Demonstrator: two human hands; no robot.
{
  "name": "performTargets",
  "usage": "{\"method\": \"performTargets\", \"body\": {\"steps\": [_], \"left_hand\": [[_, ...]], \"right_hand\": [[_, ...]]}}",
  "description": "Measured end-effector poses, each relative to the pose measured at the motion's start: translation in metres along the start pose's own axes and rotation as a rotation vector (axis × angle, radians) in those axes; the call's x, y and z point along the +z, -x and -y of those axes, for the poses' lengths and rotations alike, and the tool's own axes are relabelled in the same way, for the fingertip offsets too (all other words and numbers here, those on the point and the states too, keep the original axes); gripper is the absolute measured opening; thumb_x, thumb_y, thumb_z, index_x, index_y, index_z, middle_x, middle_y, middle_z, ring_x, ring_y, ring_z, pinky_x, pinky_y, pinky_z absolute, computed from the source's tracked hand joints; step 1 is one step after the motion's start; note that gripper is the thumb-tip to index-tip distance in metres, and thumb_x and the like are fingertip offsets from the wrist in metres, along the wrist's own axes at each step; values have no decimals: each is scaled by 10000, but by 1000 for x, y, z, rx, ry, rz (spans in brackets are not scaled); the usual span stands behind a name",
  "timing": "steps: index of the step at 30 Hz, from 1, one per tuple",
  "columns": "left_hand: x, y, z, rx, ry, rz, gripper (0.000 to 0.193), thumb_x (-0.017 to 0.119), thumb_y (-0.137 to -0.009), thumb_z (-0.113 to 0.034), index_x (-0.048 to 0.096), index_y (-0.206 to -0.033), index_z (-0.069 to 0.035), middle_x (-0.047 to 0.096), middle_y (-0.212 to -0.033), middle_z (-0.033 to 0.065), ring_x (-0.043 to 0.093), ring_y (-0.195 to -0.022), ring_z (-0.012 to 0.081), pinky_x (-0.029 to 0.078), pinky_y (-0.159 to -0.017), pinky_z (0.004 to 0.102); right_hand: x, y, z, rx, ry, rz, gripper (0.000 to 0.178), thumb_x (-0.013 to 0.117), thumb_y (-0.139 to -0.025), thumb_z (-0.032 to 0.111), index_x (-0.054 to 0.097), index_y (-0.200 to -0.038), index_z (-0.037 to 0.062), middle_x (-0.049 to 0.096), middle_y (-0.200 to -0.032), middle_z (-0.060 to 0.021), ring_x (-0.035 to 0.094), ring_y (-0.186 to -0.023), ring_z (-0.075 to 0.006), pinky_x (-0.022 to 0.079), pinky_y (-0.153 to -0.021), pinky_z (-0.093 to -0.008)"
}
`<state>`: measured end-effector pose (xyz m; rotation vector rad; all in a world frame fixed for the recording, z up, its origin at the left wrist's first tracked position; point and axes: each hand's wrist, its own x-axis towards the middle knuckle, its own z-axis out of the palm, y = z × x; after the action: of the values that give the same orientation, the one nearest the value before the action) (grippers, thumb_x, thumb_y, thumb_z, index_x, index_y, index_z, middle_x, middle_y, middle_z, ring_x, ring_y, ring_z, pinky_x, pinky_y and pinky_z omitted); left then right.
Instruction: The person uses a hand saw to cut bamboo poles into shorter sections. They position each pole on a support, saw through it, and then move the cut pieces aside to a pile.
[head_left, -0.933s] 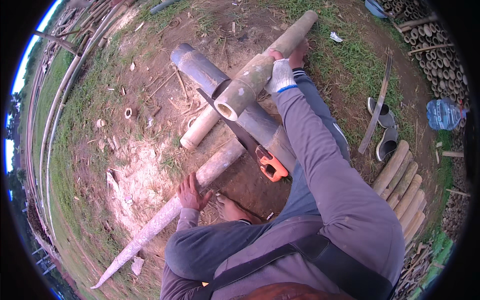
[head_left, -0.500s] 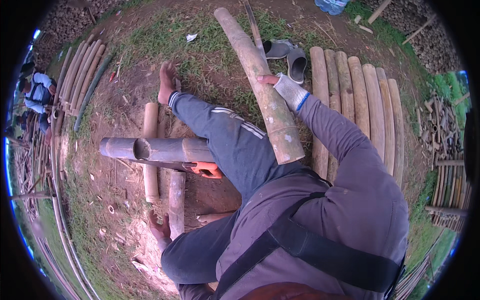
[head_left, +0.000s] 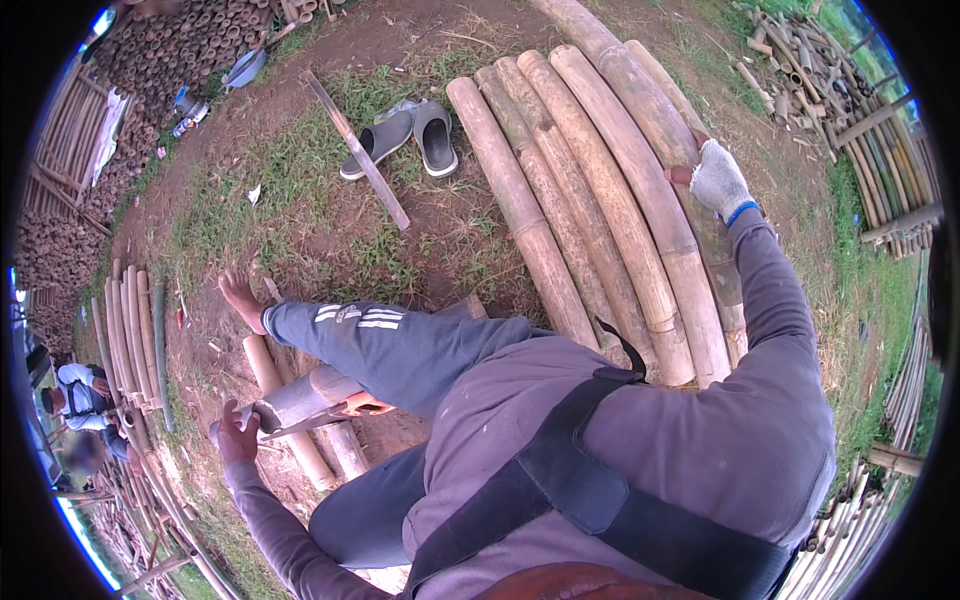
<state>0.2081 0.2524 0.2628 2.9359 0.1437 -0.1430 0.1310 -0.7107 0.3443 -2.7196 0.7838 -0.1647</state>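
Observation:
My right hand (head_left: 720,180), in a white knit glove with bare fingertips, grips a thick mottled bamboo section (head_left: 640,90). That section lies along the right side of a row of cut bamboo lengths (head_left: 580,170). Low on the left, my bare left hand (head_left: 238,437) has its fingers curled round the end of a dark bamboo pole (head_left: 300,398), beside a cut notch. A handsaw with an orange handle (head_left: 366,404) rests against this pole, its blade pointing toward my left hand. The pole's other end is hidden under my outstretched leg.
Pale bamboo pieces (head_left: 318,462) lie under the dark pole. Ahead are grey clogs (head_left: 435,138) and a flat bamboo strip (head_left: 358,150). Another person (head_left: 80,395) sits at far left near more bamboo (head_left: 128,330). A bamboo pile (head_left: 790,60) stands far right.
The mottled section has moved right, from above my leg onto the row, with my right hand. My left hand has reached forward to the dark pole's end. The view has turned right.

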Motion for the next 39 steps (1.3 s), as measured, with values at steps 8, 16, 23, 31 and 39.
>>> {"method": "performTargets", "body": {"steps": [8, 16, 23, 31, 39], "left_hand": [[11, -21, 0, -26, -66, 162, 637, 885, -797, -247, 663, -1373, -92, 754, -1037, 192, 728, -945, 338, 578, -855, 461], [-23, 40, 40, -255, -60, 111, 629, 909, -790, -277, 681, -1330, -50, 775, -1001, 206, 750, -974, 355, 578, -895, 453], [-23, 103, 21, -347, -135, 199, 590, 903, -818, -311, 696, -1296, -33, 800, -1041, 207, 761, -989, 332, 576, -916, 446], [-19, 115, 0, -424, -80, 246, 583, 885, -843, -310, 695, -1308, -12, 789, -1095, 223, 752, -1044, 322, 566, -956, 424], [-34, 81, -9, -377, 15, 201, 613, 881, -846, -291, 673, -1342, 3, 792, -1038, 214, 759, -1005, 321, 575, -922, 431]], "right_hand": [[-75, 20, -92, 304, 495, -76, 647, 873, -820, 458, 703, -1244, 0, 731, -1252, -249, 703, -1195, -412, 565, -1029, -502], [-51, 33, -170, 565, 509, 87, 613, 780, -897, 411, 670, -1367, 33, 673, -1407, -243, 653, -1315, -408, 540, -1095, -511], [34, 3, -301, 756, 195, 117, 585, 673, -943, 373, 667, -1401, 8, 630, -1457, -300, 593, -1397, -434, 468, -1176, -509], [43, 8, -286, 887, 170, -21, 622, 602, -973, 438, 635, -1473, 70, 617, -1488, -277, 596, -1396, -437, 454, -1183, -521], [39, -8, -290, 857, 188, 16, 647, 676, -958, 457, 633, -1465, 57, 619, -1491, -266, 593, -1402, -425, 470, -1178, -505]]}}
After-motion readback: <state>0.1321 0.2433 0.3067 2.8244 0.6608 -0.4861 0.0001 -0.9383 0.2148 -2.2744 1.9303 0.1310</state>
